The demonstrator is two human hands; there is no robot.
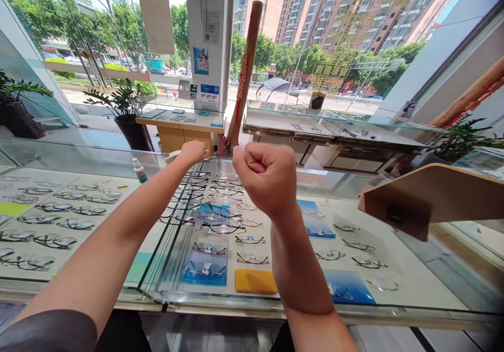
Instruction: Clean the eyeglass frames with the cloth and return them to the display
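Observation:
My left hand [192,152] reaches far across a glass display counter [275,310], closed with a white cloth [173,156] showing at its heel, down on the glass near the far edge. My right hand [268,176] is raised above the counter as a fist; nothing shows in it. Under the glass lie rows of eyeglasses [220,210] on white, blue and yellow pads.
A small spray bottle [139,170] stands on the glass to the left. A tan wooden stand [429,197] sits at the right. Potted plants [126,110], further display cases and a wooden pole [246,73] stand behind, before large windows.

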